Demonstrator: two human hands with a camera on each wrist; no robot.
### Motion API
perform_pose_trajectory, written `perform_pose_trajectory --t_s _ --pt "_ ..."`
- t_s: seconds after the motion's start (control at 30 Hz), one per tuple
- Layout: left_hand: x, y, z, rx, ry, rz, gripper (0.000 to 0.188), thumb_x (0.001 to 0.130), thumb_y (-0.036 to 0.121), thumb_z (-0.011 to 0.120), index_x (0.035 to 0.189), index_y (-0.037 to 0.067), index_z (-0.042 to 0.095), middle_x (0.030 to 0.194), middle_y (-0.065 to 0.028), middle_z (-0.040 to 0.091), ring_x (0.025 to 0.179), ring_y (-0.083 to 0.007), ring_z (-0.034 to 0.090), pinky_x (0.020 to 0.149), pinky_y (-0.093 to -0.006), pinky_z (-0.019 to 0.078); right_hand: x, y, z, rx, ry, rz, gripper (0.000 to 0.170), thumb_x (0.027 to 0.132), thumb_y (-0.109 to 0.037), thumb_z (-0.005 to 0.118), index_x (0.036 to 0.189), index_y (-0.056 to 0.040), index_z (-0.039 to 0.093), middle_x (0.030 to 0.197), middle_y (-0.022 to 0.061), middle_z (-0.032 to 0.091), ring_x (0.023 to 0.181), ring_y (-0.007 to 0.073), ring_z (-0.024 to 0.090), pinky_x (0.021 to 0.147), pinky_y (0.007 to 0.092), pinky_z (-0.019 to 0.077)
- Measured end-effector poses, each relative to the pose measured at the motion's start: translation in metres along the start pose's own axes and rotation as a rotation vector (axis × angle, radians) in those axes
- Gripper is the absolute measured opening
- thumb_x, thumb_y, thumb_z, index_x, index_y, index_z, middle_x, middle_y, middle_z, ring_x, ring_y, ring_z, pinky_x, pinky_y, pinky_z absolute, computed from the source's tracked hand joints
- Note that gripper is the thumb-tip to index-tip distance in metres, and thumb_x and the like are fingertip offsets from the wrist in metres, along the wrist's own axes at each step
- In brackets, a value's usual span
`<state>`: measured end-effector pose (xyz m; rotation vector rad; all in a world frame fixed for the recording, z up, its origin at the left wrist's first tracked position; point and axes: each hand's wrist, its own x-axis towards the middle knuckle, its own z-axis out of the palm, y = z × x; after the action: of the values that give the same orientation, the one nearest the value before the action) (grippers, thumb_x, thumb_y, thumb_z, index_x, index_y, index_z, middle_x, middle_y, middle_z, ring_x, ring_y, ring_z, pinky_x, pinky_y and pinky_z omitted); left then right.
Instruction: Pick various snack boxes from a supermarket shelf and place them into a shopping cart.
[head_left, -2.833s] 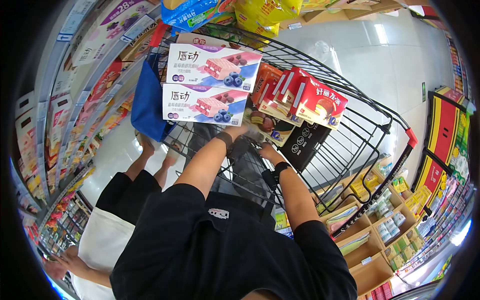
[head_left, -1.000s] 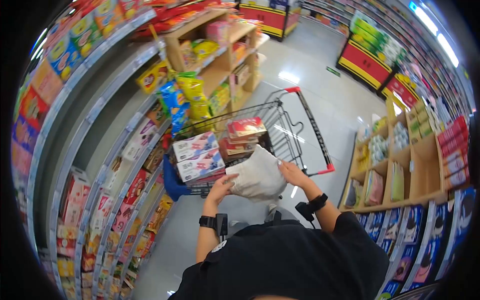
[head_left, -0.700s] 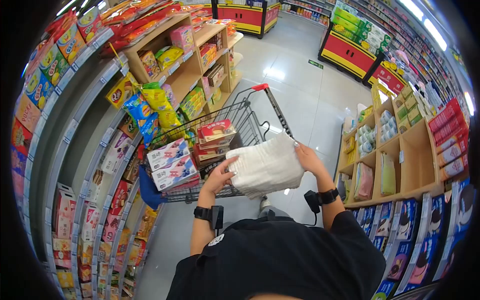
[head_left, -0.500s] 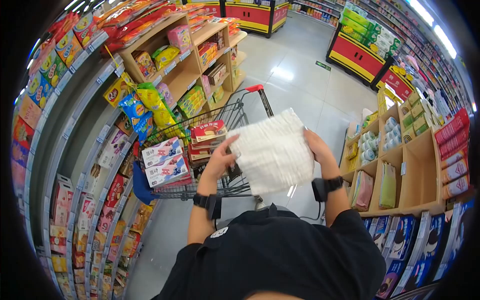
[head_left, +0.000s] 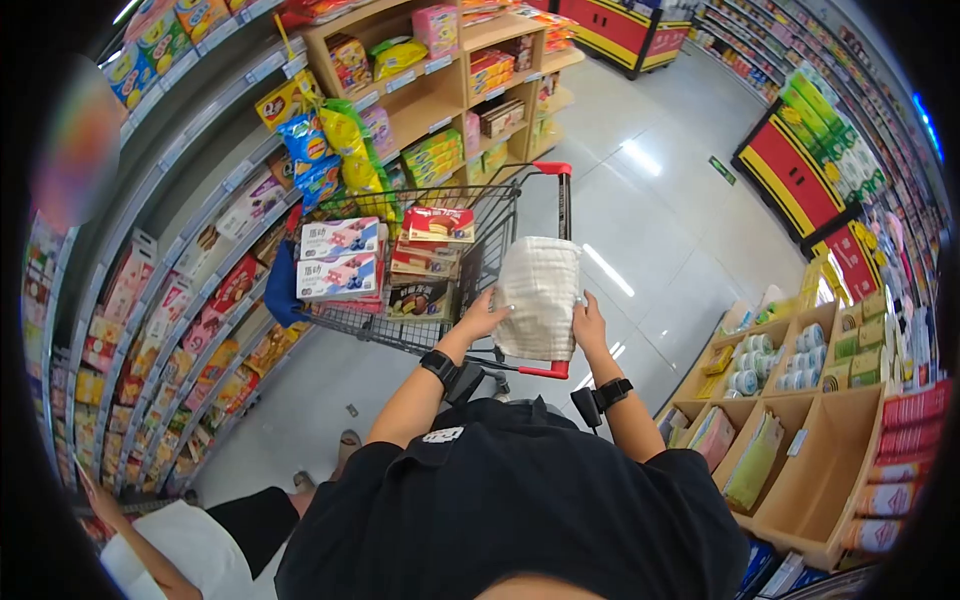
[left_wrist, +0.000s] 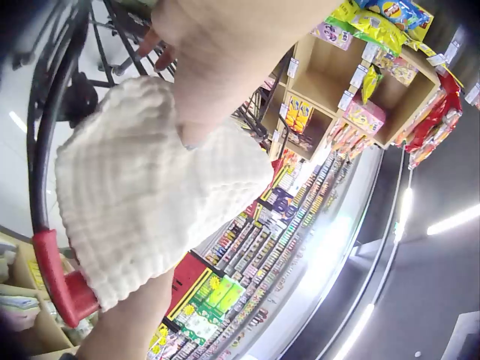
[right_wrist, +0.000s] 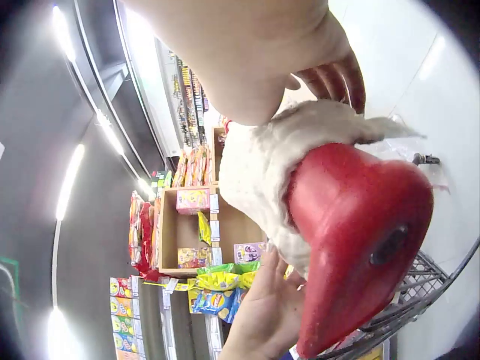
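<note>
A folded white cloth (head_left: 540,295) with a crinkled weave lies draped over the handle of a shopping cart. My left hand (head_left: 484,314) holds its left edge, the thumb on top and the fingers underneath, as the left wrist view shows. At the opposite edge my right hand (head_left: 589,322) grips the cloth, its fingers partly hidden. In the right wrist view the cloth (right_wrist: 262,169) wraps round the bar right beside the handle's red end (right_wrist: 360,202). The cart's black wire basket (head_left: 400,340) holds white snack boxes (head_left: 338,275) and red pie boxes (head_left: 440,224).
Chip bags (head_left: 350,150) hang at the cart's far left corner. Long snack shelves (head_left: 190,240) run along the left, and a wooden shelf unit (head_left: 800,440) stands at the right. Another person (head_left: 190,550) in a white top is at lower left. Pale floor tiles lie beyond the cart.
The hands were low over the cart basket, then held the cloth up in front of the body. The cloth has come down over the cart handle. The person at left is back in view.
</note>
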<state>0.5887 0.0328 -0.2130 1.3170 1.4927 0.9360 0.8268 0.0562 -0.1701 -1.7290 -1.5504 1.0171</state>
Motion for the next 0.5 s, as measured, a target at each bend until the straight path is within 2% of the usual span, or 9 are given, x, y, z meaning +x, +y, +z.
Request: perform_pose_trajectory --t_s 0.03,0.13,0.2,0.27,0.37,0.47,0.5 --pt "-0.003 0.003 -0.001 0.011 0.0 -0.057 0.074 0.075 0.032 0.065 0.131 -0.001 0.03 0.123 -0.0207 0.047 0.115 -0.029 0.046 0.095 -0.0333 0.0357 -0.001 -0.006 0.0 0.032 -0.002 -0.029 0.048 0.086 -0.027 0.044 0.128 -0.0036 0.035 0.102 0.027 0.056 0.095 0.0384 0.055 0.082 0.0388 0.0439" --pt "-0.015 0.03 -0.005 -0.012 -0.027 -0.068 0.074 0.075 0.034 0.065 0.131 -0.001 0.031 0.123 -0.0228 0.047 0.113 -0.0312 0.047 0.093 -0.0345 0.0372 0.003 -0.008 0.006 -0.015 0.037 -0.197 0.049 0.085 -0.021 0.047 0.128 -0.0015 0.035 0.109 0.0257 0.051 0.101 0.038 0.05 0.086 0.0401 0.0403" --pt "-0.008 0.002 -0.004 0.088 -0.03 -0.057 0.075 0.075 0.038 0.063 0.13 -0.001 0.031 0.122 -0.0253 0.046 0.113 -0.0337 0.047 0.093 -0.0354 0.0378 0.001 -0.016 0.006 -0.165 0.127 -0.375 0.051 0.083 -0.017 0.05 0.128 0.0 0.034 0.118 0.0256 0.043 0.111 0.0389 0.04 0.093 0.0435 0.0323" --pt "-0.016 0.01 -0.013 0.032 -0.062 -0.121 0.077 0.076 0.042 0.062 0.131 -0.001 0.029 0.122 -0.0271 0.045 0.114 -0.0358 0.045 0.093 -0.0367 0.0374 -0.009 -0.039 0.004 -0.269 0.181 -0.435 0.053 0.081 -0.017 0.053 0.127 0.0002 0.035 0.123 0.0254 0.038 0.116 0.0405 0.032 0.098 0.0476 0.024" --pt "-0.028 0.009 -0.027 0.052 -0.011 -0.163 0.074 0.079 0.042 0.059 0.132 0.0 0.027 0.126 -0.026 0.041 0.115 -0.0369 0.043 0.093 -0.0397 0.0365 -0.024 -0.08 0.003 -0.422 0.249 -0.479 0.054 0.079 -0.016 0.056 0.127 -0.001 0.035 0.127 0.0246 0.034 0.118 0.0408 0.029 0.098 0.0498 0.0225" --pt "-0.037 -0.005 -0.044 0.117 0.073 -0.166 0.068 0.083 0.034 0.057 0.134 0.003 0.025 0.121 -0.0218 0.047 0.095 -0.0296 0.057 0.078 -0.0357 0.0464 -0.041 -0.129 0.011 -0.447 0.268 -0.602 0.054 0.076 -0.014 0.057 0.125 -0.0013 0.038 0.127 0.0232 0.033 0.119 0.0396 0.028 0.099 0.0499 0.0222" --pt "-0.042 -0.005 -0.053 0.121 0.091 -0.184 0.062 0.084 0.031 0.056 0.132 0.002 0.029 0.118 -0.0214 0.05 0.094 -0.0278 0.058 0.076 -0.0357 0.0468 -0.046 -0.142 0.018 -0.43 0.252 -0.661 0.053 0.075 -0.013 0.057 0.124 -0.0015 0.039 0.125 0.0226 0.035 0.118 0.0392 0.029 0.098 0.0494 0.0227"
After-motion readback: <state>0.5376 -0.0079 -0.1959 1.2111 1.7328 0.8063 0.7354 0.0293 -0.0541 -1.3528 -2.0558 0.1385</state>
